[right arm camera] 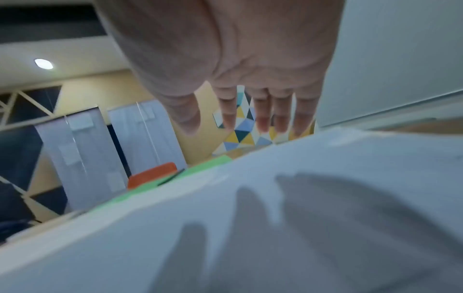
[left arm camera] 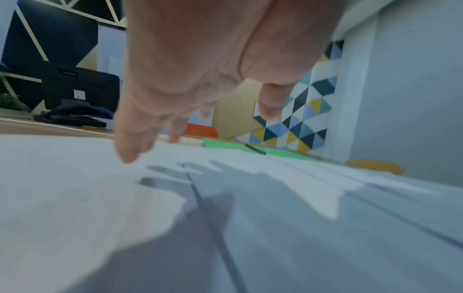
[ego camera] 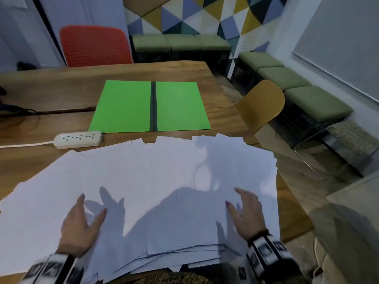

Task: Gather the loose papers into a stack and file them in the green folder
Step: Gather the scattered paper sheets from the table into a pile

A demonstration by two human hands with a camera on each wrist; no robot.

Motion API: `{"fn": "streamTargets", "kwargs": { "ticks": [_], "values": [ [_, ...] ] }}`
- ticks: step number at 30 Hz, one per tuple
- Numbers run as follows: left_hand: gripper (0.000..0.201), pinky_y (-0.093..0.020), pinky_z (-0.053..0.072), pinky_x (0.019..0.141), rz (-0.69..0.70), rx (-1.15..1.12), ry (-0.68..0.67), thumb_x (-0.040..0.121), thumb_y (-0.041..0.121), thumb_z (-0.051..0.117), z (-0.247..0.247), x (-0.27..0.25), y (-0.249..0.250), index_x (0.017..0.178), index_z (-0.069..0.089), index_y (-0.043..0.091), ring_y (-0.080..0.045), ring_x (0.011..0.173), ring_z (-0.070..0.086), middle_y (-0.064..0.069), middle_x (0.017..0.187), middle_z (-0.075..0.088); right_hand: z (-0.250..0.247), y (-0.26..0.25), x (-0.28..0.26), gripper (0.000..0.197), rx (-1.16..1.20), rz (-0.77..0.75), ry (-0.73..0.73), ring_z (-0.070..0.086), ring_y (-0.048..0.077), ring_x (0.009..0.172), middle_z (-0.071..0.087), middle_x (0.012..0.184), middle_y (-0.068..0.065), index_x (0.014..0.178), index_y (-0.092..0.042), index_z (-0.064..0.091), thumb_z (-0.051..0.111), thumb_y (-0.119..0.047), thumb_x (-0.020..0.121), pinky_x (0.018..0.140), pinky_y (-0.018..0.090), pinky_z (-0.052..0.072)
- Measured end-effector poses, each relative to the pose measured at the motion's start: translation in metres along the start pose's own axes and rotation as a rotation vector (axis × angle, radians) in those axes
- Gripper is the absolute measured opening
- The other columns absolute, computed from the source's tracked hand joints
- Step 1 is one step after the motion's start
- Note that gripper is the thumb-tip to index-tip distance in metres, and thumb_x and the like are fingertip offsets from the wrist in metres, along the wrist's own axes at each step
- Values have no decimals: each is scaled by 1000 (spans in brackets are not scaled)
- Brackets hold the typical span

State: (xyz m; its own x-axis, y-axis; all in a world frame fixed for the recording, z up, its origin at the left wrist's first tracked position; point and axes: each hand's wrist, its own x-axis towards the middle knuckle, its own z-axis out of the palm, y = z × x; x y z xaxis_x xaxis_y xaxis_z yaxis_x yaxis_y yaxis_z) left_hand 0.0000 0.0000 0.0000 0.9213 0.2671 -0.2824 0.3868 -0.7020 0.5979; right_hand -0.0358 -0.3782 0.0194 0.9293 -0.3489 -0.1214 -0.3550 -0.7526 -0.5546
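Note:
Several loose white papers (ego camera: 143, 177) lie fanned across the near half of the wooden table (ego camera: 51, 93), overlapping one another. Behind them the green folder (ego camera: 123, 105) lies open and flat, a dark spine down its middle. My left hand (ego camera: 82, 222) hovers just above the papers at the near left, fingers straight and spread, holding nothing. My right hand (ego camera: 244, 212) is above the papers at the near right, fingers also extended and empty. The left wrist view shows the left hand (left arm camera: 190, 79) over the sheets (left arm camera: 100, 208); the right wrist view shows the right hand (right arm camera: 238, 69) over paper (right arm camera: 275, 228).
A white power strip (ego camera: 79, 139) with its cord lies left of the folder. An orange chair (ego camera: 94, 46) stands behind the table and a yellow chair (ego camera: 260, 105) at its right side. Green benches (ego camera: 297, 87) line the walls. Dark cables (ego camera: 20, 111) lie at far left.

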Motion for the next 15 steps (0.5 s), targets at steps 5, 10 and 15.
{"fn": "streamTargets", "kwargs": {
  "ticks": [5,10,15],
  "values": [
    [84,-58,10,111,-242,122,-41,84,60,36,34,7,47,146,-9,25,-43,141,1,-20,156,1,34,-17,37,77,-294,283,-306,-11,35,143,-16,155,18,147,-27,-5,28,-62,87,117,49,1],
    [80,-54,11,111,55,308,-255,86,60,31,62,9,65,144,-15,29,-34,144,-4,-6,159,-5,57,-33,28,84,-418,104,-438,-18,40,140,-24,152,20,146,-25,-11,25,-68,83,115,53,-4],
    [81,-54,7,114,60,143,-188,84,61,37,61,15,62,146,-4,28,-32,145,-6,-7,159,-3,48,-31,37,98,-370,15,-344,-12,36,143,-15,155,16,146,-33,-4,4,-85,64,114,52,-2]
  ]
}}
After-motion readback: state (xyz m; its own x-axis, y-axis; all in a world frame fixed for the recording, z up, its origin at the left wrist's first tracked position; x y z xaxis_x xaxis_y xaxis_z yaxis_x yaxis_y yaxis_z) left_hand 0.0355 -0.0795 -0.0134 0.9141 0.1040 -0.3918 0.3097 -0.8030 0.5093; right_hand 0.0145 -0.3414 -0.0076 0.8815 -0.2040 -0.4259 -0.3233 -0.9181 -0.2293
